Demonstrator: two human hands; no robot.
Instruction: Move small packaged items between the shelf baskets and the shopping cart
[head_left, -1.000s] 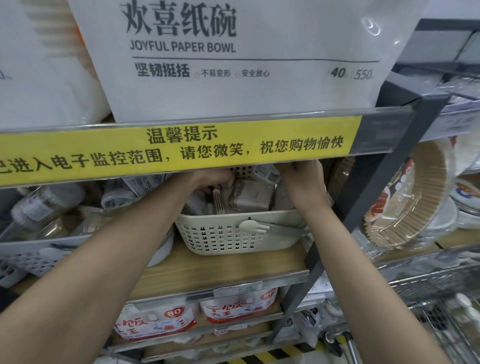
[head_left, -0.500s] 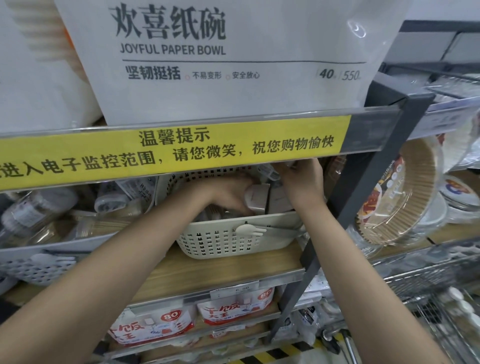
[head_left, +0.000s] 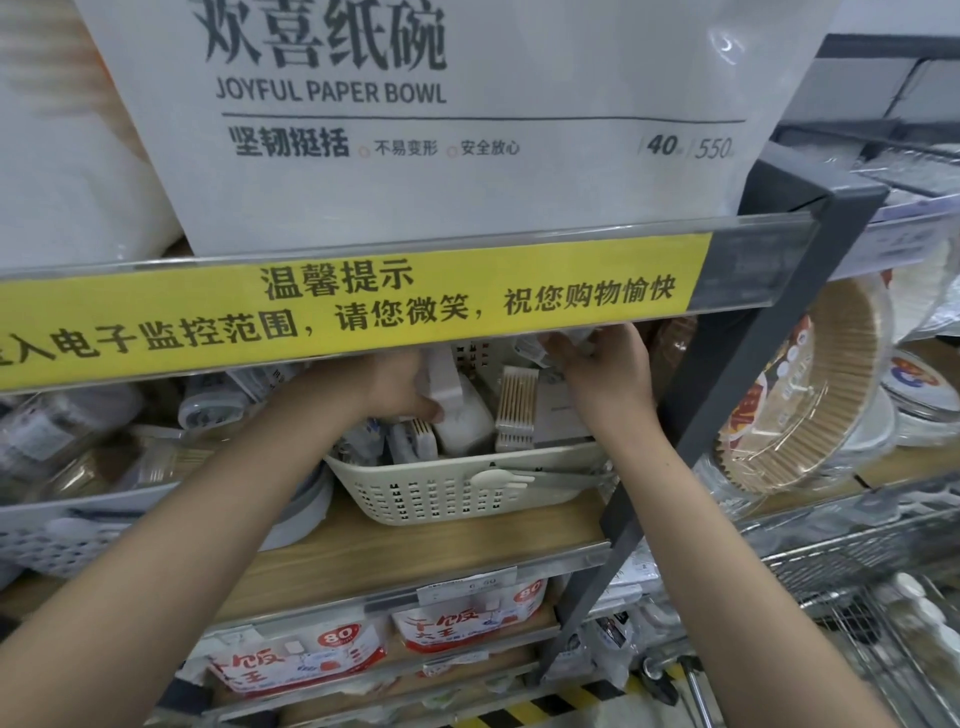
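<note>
Store shelving fills the view, with a cream basket (head_left: 457, 493) on a wooden shelf (head_left: 415, 551). Inside the basket, the left hand (head_left: 400, 384) grips a white pack (head_left: 449, 384); the right hand (head_left: 608, 374) pinches a small packet (head_left: 584, 338) at the basket's back right. Swabs (head_left: 515, 402) stand between them.

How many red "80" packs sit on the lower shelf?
2: one pack at lower left, one pack just right of it, under the shelf holding the basket. More may be hidden behind.
</note>
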